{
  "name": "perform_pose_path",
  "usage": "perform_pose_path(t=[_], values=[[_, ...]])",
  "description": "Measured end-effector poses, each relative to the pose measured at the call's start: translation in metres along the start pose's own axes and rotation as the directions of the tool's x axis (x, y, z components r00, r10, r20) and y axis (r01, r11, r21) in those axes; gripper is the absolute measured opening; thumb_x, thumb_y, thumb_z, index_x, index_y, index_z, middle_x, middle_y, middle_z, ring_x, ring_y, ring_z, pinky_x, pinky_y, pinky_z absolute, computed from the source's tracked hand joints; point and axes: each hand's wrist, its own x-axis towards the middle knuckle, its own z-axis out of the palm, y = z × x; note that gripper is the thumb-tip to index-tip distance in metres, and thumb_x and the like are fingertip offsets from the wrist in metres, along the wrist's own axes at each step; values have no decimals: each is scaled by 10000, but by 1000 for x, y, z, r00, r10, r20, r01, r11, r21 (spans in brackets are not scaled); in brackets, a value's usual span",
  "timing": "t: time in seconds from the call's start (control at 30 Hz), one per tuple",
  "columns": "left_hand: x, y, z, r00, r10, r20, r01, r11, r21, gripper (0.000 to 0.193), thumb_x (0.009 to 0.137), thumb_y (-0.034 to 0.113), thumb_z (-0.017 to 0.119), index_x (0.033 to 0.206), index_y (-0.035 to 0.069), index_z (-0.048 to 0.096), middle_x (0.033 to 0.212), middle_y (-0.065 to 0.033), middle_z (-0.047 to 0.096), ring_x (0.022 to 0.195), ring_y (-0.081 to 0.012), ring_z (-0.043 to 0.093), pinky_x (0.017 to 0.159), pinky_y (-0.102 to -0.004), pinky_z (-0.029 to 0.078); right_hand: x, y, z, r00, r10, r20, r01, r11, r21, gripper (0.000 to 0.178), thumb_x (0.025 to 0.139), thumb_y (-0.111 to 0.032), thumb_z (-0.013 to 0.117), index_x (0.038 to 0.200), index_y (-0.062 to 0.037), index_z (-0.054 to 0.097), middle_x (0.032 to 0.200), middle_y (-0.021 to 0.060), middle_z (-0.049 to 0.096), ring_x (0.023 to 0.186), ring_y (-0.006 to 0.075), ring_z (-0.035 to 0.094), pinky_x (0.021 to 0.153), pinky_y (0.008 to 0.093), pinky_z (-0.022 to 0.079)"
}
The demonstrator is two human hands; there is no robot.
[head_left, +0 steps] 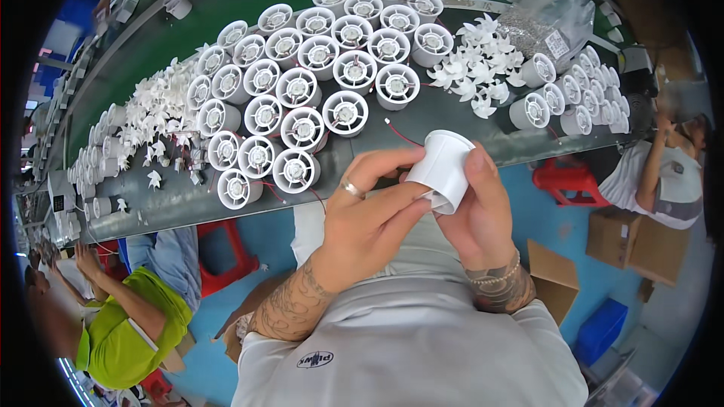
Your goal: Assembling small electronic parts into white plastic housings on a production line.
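Observation:
Above the near edge of the workbench, I hold a tilted white cylindrical fan housing point(439, 166) in both hands. My right hand point(483, 215) is closed round its right side, thumb along the outer wall. My left hand point(377, 207) is closed at its left side, one finger behind the wall and other fingertips at the lower opening. A white bit shows inside that opening, partly covered by the fingers; I cannot tell if it is a fan blade wheel. A thin red wire point(402, 134) with a small white plug trails left behind the housing.
Many spoked white fan housings point(302, 128) stand on the dark workbench point(354, 152). White blade wheels lie heaped at left point(154, 109) and right point(483, 60), near a clear bag of small metal parts point(539, 30). Co-workers sit at left and right; a red stool point(569, 181) and cardboard box point(553, 279) stand below.

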Motion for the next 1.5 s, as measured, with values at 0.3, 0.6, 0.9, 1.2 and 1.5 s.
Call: perform_pose_path(t=[0.3,0.6,0.9,1.2,1.5], values=[[-7,0,6,978,88,-190,-82,996,39,167,670,-41,771,817,-27,692,1075,-131,639,879,-279,615,696,-321,527,-3,5,5,995,98,36,-101,991,91,509,955,-424,516,1232,4,502,1143,155,600,1036,290,606,865,404,509],[-11,8,6,976,-84,-201,56,989,-139,273,714,2,789,765,10,520,1019,-182,648,784,-228,645,679,-305,541,-15,1,12,999,52,11,-51,997,-63,553,942,-423,549,1270,10,445,1179,188,573,1077,271,589,918,399,485],[6,3,3,987,-150,50,152,988,-37,324,694,50,797,812,32,496,987,-143,662,802,-253,649,660,-324,526,-10,2,-8,970,244,-18,-242,967,76,578,975,-504,424,1289,-20,460,1200,149,578,1089,263,586,931,389,474],[-15,-18,18,994,-65,91,66,998,-4,256,712,44,776,850,39,560,1060,-148,675,771,-270,657,682,-337,527,-25,5,-32,936,350,20,-350,931,101,543,966,-507,452,1274,-62,502,1161,92,608,1041,225,603,882,387,498],[-4,-13,35,984,99,145,-119,983,140,468,633,102,823,1056,20,640,1197,-166,598,854,-296,603,700,-355,509,-24,-3,-23,948,279,-155,-249,950,189,489,1005,-484,369,1252,-83,500,1216,82,574,1116,214,568,940,390,475]])
